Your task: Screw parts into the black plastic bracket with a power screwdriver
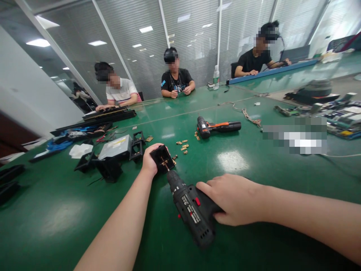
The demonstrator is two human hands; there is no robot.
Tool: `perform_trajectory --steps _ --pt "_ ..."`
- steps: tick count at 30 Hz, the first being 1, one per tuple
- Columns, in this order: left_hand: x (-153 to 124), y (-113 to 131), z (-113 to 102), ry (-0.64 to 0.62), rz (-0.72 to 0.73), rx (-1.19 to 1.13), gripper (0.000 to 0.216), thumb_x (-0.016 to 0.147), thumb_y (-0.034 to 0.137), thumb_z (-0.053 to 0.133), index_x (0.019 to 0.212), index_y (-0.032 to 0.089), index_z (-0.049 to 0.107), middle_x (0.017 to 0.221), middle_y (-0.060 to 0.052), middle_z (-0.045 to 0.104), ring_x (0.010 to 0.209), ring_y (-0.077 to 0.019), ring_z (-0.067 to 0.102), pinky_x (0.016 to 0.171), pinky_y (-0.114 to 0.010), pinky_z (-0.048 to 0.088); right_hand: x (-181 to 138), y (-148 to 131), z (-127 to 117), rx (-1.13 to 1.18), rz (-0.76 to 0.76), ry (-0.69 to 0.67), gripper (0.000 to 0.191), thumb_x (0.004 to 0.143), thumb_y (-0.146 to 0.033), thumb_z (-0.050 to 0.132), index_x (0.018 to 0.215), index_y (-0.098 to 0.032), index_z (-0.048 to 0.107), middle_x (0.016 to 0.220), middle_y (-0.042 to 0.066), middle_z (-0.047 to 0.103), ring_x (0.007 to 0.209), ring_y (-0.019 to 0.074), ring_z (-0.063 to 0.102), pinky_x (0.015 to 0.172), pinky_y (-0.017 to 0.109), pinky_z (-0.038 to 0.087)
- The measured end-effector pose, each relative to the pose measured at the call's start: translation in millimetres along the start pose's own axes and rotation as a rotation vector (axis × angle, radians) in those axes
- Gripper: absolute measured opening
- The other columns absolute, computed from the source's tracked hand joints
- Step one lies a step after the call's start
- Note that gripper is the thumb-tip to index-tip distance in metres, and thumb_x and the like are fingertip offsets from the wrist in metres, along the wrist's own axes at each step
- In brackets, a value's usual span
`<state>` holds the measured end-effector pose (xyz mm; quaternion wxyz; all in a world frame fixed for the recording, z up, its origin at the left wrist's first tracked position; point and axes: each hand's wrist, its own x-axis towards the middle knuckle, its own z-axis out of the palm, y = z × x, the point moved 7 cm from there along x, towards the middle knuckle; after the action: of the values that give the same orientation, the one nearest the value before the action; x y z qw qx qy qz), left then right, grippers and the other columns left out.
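My right hand [234, 197] is wrapped round the grip of a black cordless drill [188, 210] with red switches. Its long bit [167, 165] points away from me into a small black plastic housing [158, 154]. That open-sided housing is held by my left hand [150, 160], fingers closed on its left and far side. Brass-coloured parts show inside it, near the bit's tip; whether the tip touches a screw I cannot tell. Small brass pieces [184, 146] lie on the green table just beyond the housing.
A second drill [218, 127] with orange trim lies ahead. Left stand a silver metal box [115, 147], more black housings [108, 169] and white tissue [81, 151]. Circuit boards [344, 114] and a cable [251, 117] are at right. Three people sit across the table [254, 165], near a bottle [216, 78].
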<state>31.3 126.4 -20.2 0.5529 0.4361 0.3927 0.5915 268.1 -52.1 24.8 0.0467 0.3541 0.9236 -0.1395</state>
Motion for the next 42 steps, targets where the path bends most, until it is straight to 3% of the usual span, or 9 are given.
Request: perform_trajectory --steps 4,6,15,42 --pt "1.1 -0.5 -0.6 0.002 0.001 -0.004 0.028 0.072 0.040 0.069 0.081 0.014 0.075 0.076 -0.009 0.073 0.066 -0.0248 0.070 0.063 -0.037 0.057 2.2 5.7 0.4 0.050 -0.012 -0.016 0.072 0.075 -0.067 0.088 0.123 -0.020 0.062 0.105 0.012 0.080 0.087 0.0399 0.080 0.069 0.045 0.057" --pt "1.6 -0.8 -0.8 -0.002 0.005 0.003 0.028 0.072 0.040 0.069 0.081 0.015 0.075 0.075 -0.008 0.073 0.066 -0.0244 0.070 0.063 -0.037 0.057 3.5 6.1 0.7 0.039 -0.016 -0.016 0.077 0.074 -0.072 0.088 0.123 -0.019 0.062 0.105 0.013 0.080 0.088 0.0411 0.080 0.068 0.046 0.058" --pt "-3.0 -0.6 -0.2 0.009 0.000 0.036 0.029 0.074 0.044 0.068 0.080 0.016 0.073 0.075 -0.007 0.072 0.065 -0.0239 0.068 0.062 -0.036 0.056 1.5 -1.2 -3.9 0.008 0.019 -0.010 0.045 0.086 -0.043 0.080 0.121 -0.018 0.065 0.103 0.014 0.081 0.090 0.0391 0.079 0.073 0.046 0.057" --pt "-1.8 -1.1 -0.5 0.009 0.011 0.018 0.030 0.071 0.042 0.068 0.082 0.015 0.072 0.074 -0.006 0.071 0.064 -0.0230 0.068 0.063 -0.036 0.056 2.2 -1.6 -3.1 -0.006 0.025 -0.027 0.045 0.084 -0.038 0.081 0.121 -0.018 0.065 0.102 0.014 0.081 0.090 0.0392 0.079 0.073 0.045 0.057"
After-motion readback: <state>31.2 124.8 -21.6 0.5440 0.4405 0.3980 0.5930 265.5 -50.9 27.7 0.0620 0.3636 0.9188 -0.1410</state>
